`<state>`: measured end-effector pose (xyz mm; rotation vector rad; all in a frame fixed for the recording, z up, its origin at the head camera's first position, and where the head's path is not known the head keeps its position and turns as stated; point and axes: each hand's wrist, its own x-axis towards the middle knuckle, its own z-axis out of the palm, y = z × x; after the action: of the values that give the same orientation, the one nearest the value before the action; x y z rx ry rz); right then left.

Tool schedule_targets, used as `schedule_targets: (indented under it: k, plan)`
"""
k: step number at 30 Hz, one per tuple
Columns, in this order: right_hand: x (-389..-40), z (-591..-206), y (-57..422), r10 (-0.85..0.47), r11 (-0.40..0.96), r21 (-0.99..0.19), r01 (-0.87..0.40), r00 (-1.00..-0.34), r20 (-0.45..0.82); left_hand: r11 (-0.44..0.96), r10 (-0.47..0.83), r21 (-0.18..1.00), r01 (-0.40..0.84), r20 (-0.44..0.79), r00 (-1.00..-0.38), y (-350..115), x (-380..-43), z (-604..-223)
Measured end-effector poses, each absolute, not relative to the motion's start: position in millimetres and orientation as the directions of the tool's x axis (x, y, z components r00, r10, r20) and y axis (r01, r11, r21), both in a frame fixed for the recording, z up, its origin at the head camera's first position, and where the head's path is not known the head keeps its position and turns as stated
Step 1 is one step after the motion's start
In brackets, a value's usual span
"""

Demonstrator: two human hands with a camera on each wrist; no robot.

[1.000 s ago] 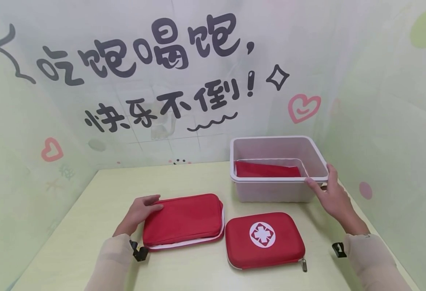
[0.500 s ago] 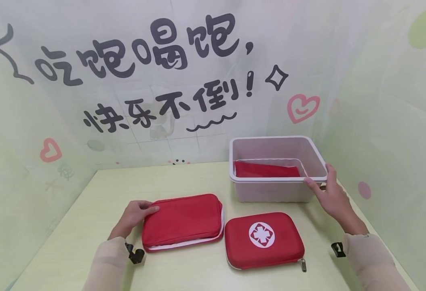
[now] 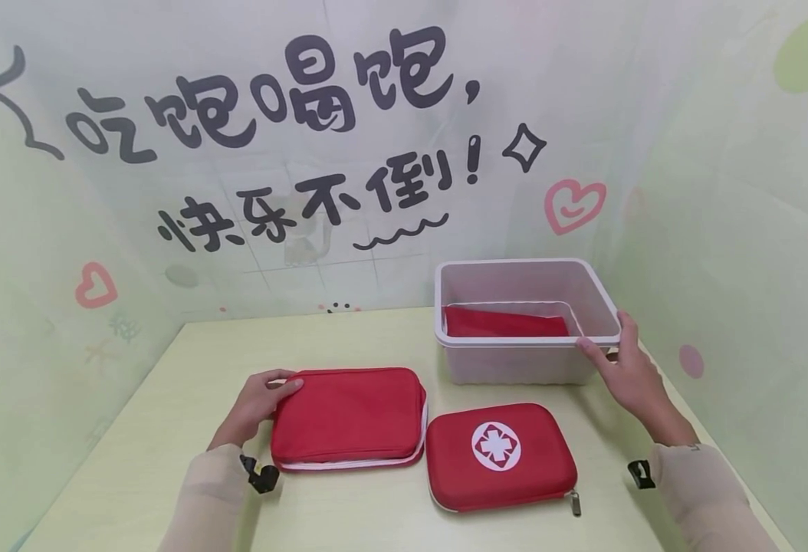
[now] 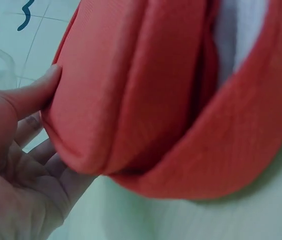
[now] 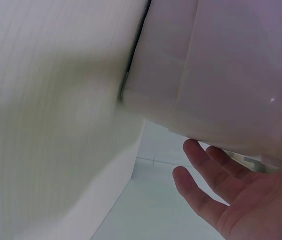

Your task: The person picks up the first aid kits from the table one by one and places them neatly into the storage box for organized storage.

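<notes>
My left hand (image 3: 257,402) holds the upper left corner of a red fabric pouch (image 3: 349,414), thumb on the top and fingers around the side. A white strip shows along the pouch's near and right edges; in the left wrist view the pouch (image 4: 155,90) gapes a little there. My right hand (image 3: 632,376) grips the front right corner of a pale plastic bin (image 3: 521,364), thumb over the front rim. In the right wrist view, fingers of that hand (image 5: 250,195) lie along the bin's outer wall (image 5: 220,70). A flat red item (image 3: 504,322) lies inside the bin.
A red zipped first-aid case (image 3: 500,460) with a white cross emblem lies on the pale table (image 3: 238,345), right of the pouch and in front of the bin. A printed curtain (image 3: 376,153) stands behind the table and along both sides.
The red pouch has turned slightly clockwise, so its near edge lies more level. My left hand shifted left, then returned to its corner. My right hand and the bin have stayed put.
</notes>
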<state>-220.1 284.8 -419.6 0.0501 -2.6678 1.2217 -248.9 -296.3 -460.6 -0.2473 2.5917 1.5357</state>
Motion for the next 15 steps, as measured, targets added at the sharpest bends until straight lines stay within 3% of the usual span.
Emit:
schedule_targets:
  k: [15]
  plan:
    - [-221.2,-420.0,284.9,0.062,0.663,-0.742,-0.100,-0.980,0.188,0.393,-0.166,0.889,-0.234,-0.182,-0.969,-297.8,-247.6,-459.0]
